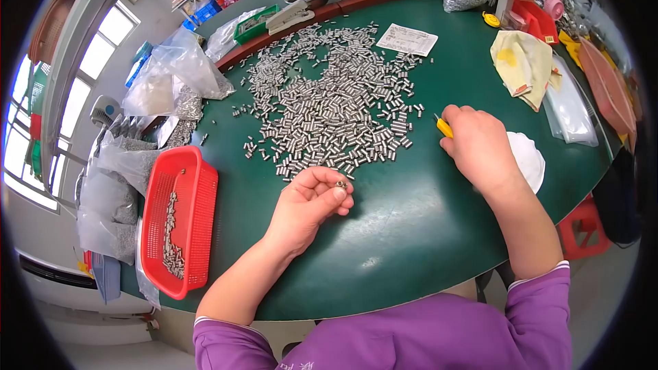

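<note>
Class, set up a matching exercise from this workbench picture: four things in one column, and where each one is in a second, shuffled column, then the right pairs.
Things
1. red basket
2. yellow-handled tool
3. small metal piece
4. heap of metal pieces

Places
A. in the right hand
B. middle of the green table
C. at the table's left edge
D. at the left hand fingertips

Pairs: 1-C, 2-A, 3-D, 4-B
</note>
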Motion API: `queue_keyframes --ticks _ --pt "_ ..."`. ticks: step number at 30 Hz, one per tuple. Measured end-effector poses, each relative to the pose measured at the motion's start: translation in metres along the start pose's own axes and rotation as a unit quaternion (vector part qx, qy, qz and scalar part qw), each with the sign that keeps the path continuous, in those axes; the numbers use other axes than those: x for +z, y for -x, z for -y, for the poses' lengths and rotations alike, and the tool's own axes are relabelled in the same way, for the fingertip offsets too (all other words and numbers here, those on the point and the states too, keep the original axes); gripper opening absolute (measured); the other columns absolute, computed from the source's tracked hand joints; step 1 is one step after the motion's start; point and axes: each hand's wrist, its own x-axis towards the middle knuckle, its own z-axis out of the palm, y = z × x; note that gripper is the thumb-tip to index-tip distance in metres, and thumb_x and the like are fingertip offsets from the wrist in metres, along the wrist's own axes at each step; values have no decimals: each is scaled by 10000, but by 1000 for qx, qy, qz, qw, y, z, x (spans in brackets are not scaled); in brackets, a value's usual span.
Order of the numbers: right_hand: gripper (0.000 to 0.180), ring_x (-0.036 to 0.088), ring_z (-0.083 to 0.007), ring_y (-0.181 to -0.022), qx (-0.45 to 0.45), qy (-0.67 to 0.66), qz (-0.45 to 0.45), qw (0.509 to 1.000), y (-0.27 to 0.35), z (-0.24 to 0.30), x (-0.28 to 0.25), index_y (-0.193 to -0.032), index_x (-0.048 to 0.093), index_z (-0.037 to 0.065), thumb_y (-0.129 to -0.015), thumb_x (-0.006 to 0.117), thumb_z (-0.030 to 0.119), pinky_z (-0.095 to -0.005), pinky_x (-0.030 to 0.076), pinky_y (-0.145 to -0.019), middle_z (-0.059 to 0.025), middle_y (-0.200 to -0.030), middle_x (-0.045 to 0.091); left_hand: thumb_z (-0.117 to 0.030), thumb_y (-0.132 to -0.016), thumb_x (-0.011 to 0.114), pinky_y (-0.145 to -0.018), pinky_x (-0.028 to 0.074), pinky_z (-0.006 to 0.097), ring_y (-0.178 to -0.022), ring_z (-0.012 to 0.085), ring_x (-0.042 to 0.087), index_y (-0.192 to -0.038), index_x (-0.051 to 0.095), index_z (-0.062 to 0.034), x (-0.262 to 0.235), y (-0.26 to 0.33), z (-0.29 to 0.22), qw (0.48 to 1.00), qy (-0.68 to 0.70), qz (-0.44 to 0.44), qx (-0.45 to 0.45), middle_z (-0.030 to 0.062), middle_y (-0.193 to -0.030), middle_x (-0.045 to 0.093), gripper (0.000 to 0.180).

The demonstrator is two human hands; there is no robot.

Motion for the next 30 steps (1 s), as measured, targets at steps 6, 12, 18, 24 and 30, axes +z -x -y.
queue_keyframes --ticks 6,12,18,24,30 --pt "190 647 -320 -815 -40 15 -44 998 -2 -4 7 -920 563 13 -779 680 64 -418 531 -720 -164 -862 625 -42 -939 609 -761 535 268 -851 134 633 -1105 592 -24 3 2 -6 1000 18 -9 -22 79 -990 649 167" --pt "236 608 -381 -879 -138 -268 -125 945 -3 28 -6 -1118 531 58 -888 583 65 -437 510 -745 -153 -997 565 -67 -941 609 -710 499 258 -810 135 602 -1070 591 -56 5 2 -5 1000 -14 -27 6 62 -965 635 130" --pt "255 602 -321 -932 -264 -409 43 872 11 50 -5 -1132 594 54 -920 603 195 -389 503 -805 -131 -1000 593 -18 -926 605 -706 497 265 -807 143 603 -1039 572 -35 5 2 -1 994 -72 -36 76 86 -958 628 119" --pt "244 651 -313 -898 -261 -424 34 867 14 55 18 -1139 588 88 -942 588 232 -405 520 -752 -116 -996 657 14 -902 640 -747 525 258 -867 129 632 -1037 578 -27 4 2 2 988 -93 -26 122 81 -1022 625 154" --pt "200 662 -323 -849 -227 -440 120 860 17 58 12 -1127 561 133 -955 568 234 -415 522 -717 -105 -974 671 39 -886 649 -763 524 251 -888 130 632 -1032 581 -18 4 2 5 986 -91 -22 141 86 -1067 602 171"
